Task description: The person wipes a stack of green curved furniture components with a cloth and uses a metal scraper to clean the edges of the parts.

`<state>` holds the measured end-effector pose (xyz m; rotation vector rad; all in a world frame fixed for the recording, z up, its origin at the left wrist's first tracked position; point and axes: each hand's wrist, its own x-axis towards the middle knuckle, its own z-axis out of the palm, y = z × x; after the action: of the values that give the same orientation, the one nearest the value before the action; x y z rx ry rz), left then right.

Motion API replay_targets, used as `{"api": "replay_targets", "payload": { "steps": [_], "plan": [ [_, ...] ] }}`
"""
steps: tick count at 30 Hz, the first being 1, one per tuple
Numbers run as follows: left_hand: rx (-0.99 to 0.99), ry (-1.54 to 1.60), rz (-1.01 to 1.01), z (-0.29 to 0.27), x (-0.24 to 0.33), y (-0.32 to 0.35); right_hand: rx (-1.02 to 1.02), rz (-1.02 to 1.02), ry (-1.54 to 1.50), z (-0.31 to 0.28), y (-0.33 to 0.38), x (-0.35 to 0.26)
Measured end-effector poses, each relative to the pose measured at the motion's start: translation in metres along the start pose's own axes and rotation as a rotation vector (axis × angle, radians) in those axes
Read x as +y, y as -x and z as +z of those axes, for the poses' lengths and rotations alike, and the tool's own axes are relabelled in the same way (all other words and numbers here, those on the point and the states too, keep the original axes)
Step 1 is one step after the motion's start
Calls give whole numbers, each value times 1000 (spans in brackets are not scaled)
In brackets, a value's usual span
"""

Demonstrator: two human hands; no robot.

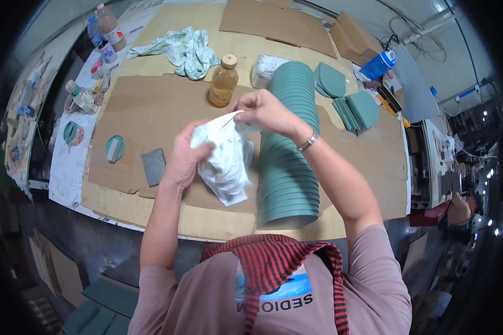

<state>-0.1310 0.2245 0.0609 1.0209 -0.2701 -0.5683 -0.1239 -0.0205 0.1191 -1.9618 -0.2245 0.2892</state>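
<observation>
A crumpled white cloth [223,159] with faint green smudges hangs between my two hands above the cardboard. My left hand [188,153] grips its left side, the thumb lying over the fabric. At the cloth's upper corner, my right hand [262,113] pinches the edge between thumb and fingers. Close by on the right lies a long row of stacked green curved pieces [289,167], reaching from the table's front to past my right hand. Just beyond my hands stands a bottle [222,84] of amber liquid with a pale cap.
Cardboard [134,106] covers the table. At left are a grey square pad [153,166] and a green round lid [115,149]. A stained rag [179,51] lies at the back. More green pieces [357,111] sit at right, near a blue bottle [378,65].
</observation>
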Motion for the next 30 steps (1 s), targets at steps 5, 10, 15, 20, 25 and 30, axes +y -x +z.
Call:
{"api": "replay_targets", "payload": {
  "steps": [5,10,15,20,25,30],
  "plan": [
    [-4,-4,-283,-34,-42,1,89,313,-146,-5,-45,56],
    [267,332,-57,-42,-46,-18,470,242,-45,11,-96,92],
    [320,360,61,-54,-32,-38,476,8,-251,15,-134,108],
    [301,367,36,-69,-33,-51,397,6,127,11,-126,68],
    [278,386,47,-69,-38,-52,287,-135,732,14,-101,35],
    [233,438,45,-62,-43,-48,283,-346,1034,13,-86,34]
  ]
}}
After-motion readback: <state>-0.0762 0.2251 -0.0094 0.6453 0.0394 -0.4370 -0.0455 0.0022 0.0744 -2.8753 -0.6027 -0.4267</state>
